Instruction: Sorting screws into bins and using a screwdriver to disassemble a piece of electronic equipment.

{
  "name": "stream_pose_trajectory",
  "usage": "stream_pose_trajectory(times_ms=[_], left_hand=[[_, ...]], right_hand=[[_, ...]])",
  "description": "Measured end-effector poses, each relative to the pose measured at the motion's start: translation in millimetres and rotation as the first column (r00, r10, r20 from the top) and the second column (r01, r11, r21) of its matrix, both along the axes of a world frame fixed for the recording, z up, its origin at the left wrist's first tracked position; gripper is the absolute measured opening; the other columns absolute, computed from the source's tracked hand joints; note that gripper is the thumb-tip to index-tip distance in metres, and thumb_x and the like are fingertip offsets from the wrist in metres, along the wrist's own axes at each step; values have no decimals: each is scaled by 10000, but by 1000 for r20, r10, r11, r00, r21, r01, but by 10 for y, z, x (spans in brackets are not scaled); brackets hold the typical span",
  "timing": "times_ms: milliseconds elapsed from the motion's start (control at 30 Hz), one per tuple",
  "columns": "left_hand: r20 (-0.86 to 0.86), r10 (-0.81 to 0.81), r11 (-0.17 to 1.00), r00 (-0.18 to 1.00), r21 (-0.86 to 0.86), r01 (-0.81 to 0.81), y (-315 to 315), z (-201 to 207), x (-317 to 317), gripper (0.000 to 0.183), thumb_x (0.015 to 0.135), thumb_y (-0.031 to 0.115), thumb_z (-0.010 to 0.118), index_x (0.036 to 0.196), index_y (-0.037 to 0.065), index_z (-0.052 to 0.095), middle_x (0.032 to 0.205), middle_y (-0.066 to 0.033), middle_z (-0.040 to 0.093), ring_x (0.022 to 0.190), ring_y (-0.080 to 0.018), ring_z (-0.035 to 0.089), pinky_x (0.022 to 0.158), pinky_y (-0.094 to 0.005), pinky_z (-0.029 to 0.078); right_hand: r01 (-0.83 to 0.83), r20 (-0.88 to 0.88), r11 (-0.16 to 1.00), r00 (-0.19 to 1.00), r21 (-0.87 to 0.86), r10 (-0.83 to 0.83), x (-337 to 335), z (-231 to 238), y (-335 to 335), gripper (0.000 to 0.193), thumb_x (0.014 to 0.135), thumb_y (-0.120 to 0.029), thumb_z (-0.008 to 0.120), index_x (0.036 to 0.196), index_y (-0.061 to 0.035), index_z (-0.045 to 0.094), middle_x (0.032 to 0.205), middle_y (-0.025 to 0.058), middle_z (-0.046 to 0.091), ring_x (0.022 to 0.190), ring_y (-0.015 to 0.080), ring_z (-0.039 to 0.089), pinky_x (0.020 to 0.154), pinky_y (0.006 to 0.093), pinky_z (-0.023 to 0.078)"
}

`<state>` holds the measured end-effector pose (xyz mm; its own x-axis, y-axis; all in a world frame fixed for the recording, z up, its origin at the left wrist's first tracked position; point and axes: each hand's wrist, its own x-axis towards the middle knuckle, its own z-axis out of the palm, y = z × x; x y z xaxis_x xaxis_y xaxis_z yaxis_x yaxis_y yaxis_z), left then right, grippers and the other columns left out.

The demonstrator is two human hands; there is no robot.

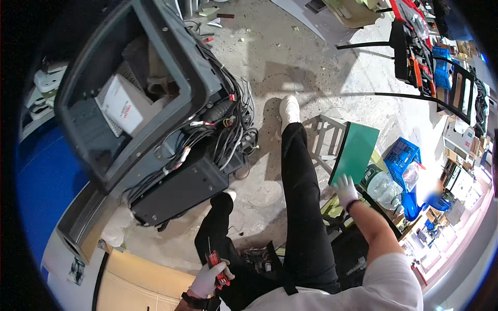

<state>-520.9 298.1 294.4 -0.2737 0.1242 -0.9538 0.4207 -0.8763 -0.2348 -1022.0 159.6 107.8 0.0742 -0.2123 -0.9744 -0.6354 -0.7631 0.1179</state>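
Observation:
In my gloved left hand (205, 279), low in the view over my left thigh, is a red folding hex key set (217, 268). The fingers are wrapped round its body, and one thin shaft points up from it. My gloved right hand (346, 192) reaches out to the right with its fingers spread. Its fingertips are at the near edge of a flat green top (357, 150) beside a grey stool frame (328, 142); whether they press on it I cannot tell. A dark open case of parts (259, 259) lies between my legs, partly hidden.
On the left stands a large grey machine housing (199, 78) with a white box (124, 106) inside. Bundled cables (231, 132) hang over a black unit (179, 189). To the right are a clear plastic bottle (384, 189), a blue crate (402, 155) and a tool rack (415, 62).

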Motion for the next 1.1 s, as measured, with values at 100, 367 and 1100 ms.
stream_pose_trajectory(times_ms=[100, 367, 1100], left_hand=[[-28, -120, 991, 992, 48, 121, 76, -224, -8, 191, 931, 152, 488, 1034, -5, 522, 739, -90, 598, 702, -241, 639, 732, -379, 543], [-62, 32, 975, 998, 224, -17, 177, -748, -54, 204, 946, 116, 455, 1069, -42, 495, 770, -106, 586, 773, -261, 635, 812, -442, 531], [27, -22, 986, 999, 163, 18, 401, -729, 301, 269, 933, 148, 488, 1113, -51, 485, 804, -122, 595, 796, -282, 647, 776, -405, 526]], right_hand=[[-422, 40, 904, 904, -75, 425, -314, -1269, -420, 467, 929, -321, 420, 1378, -196, 413, 1493, 92, 290, 1404, 290, 182, 1129, 532, 90], [-143, -319, 975, 928, 171, 192, -1644, -2940, -444, 330, 916, -274, 470, 1175, -157, 637, 1228, 61, 606, 1147, 267, 548, 929, 496, 374], [-304, 181, 810, 952, 502, 245, 1013, -1934, -119, 248, 809, -226, 537, 943, -127, 722, 998, 112, 687, 957, 256, 648, 791, 432, 483]])
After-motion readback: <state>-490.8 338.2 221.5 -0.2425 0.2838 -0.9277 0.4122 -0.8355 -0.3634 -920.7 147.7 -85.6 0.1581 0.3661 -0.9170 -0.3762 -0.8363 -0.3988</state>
